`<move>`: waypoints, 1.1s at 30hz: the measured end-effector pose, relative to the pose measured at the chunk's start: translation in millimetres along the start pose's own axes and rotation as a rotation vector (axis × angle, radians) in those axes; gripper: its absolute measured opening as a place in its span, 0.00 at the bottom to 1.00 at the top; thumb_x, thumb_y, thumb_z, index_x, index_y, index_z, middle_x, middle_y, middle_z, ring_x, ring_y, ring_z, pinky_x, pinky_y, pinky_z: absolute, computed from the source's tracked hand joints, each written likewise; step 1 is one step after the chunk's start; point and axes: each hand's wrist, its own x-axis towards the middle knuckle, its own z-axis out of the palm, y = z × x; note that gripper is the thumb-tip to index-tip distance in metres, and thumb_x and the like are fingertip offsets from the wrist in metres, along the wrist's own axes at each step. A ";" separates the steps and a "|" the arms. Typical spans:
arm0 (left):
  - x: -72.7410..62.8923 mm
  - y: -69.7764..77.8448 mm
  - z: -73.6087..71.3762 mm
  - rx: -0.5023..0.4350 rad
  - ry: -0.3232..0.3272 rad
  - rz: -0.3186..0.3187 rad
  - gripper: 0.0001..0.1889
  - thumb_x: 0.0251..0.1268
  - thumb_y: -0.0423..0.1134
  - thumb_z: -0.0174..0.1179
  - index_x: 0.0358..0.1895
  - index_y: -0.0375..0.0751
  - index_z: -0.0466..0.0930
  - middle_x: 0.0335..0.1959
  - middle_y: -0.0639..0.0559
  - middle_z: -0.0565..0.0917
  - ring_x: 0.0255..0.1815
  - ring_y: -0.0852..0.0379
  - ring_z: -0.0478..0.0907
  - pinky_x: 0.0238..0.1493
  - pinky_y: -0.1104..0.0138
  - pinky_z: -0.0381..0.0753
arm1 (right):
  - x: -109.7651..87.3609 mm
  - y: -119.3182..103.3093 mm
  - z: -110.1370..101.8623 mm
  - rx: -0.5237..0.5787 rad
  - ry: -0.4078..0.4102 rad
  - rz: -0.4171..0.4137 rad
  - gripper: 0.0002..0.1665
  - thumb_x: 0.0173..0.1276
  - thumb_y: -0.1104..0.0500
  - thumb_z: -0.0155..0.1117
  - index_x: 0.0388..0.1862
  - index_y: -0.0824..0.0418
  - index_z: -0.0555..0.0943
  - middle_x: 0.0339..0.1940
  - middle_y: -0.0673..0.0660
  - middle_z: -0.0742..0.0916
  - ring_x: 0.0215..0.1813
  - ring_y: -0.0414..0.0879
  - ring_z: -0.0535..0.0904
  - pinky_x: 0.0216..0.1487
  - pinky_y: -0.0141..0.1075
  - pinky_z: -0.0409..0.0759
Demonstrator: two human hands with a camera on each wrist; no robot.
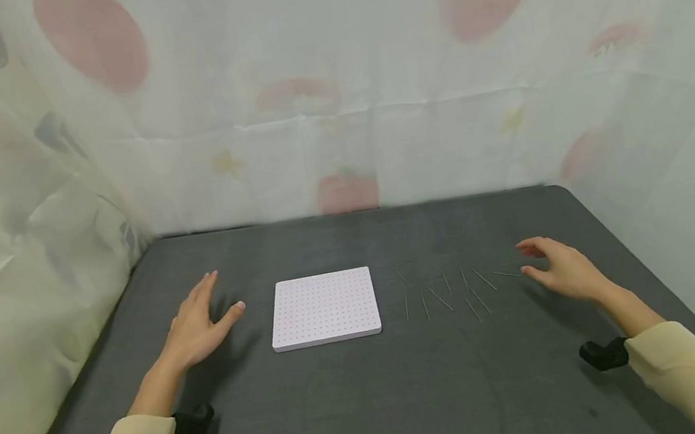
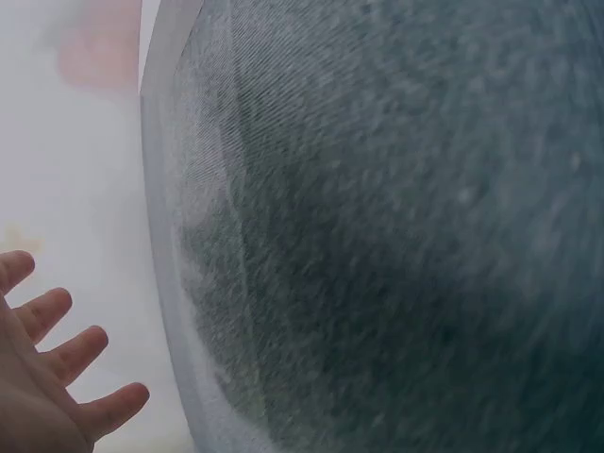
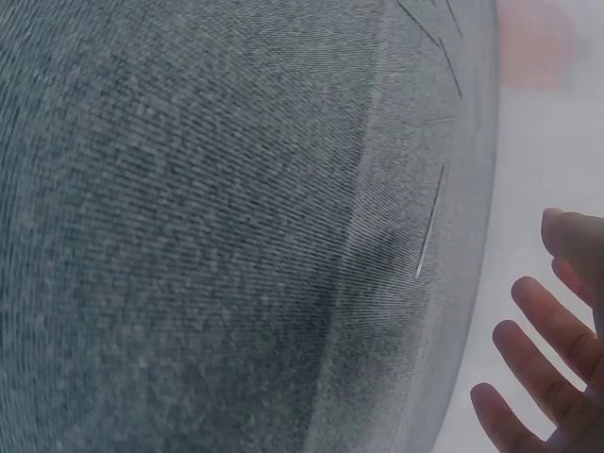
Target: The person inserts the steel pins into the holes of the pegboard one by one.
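My left hand (image 1: 195, 329) hovers over the table to the left of a white board (image 1: 323, 309) dotted with rows of small holes. Its fingers are spread and hold nothing, as the left wrist view shows with the hand (image 2: 47, 377) at the lower left. Right of the board lie several thin metal needles (image 1: 440, 299), scattered at different angles. Over the table's right side is my right hand (image 1: 561, 268), empty, with loosely bent fingers. The rightmost needle (image 1: 505, 273) points toward its thumb. In the right wrist view a needle (image 3: 430, 222) lies left of the fingers (image 3: 543, 368).
The dark grey table (image 1: 374, 406) has a rounded far right corner. A pale curtain (image 1: 338, 151) with faded red and yellow prints hangs behind it, and more cloth (image 1: 11, 242) hangs along the left edge. Each wrist wears a black camera mount (image 1: 194, 421).
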 end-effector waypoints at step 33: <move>12.9 18.9 30.9 -0.323 -0.099 -0.160 0.37 0.63 0.55 0.54 0.69 0.39 0.56 0.63 0.37 0.67 0.57 0.38 0.71 0.46 0.52 0.79 | 16.1 7.8 36.5 0.076 -0.106 0.084 0.17 0.62 0.62 0.61 0.49 0.70 0.76 0.41 0.63 0.82 0.44 0.57 0.78 0.43 0.52 0.76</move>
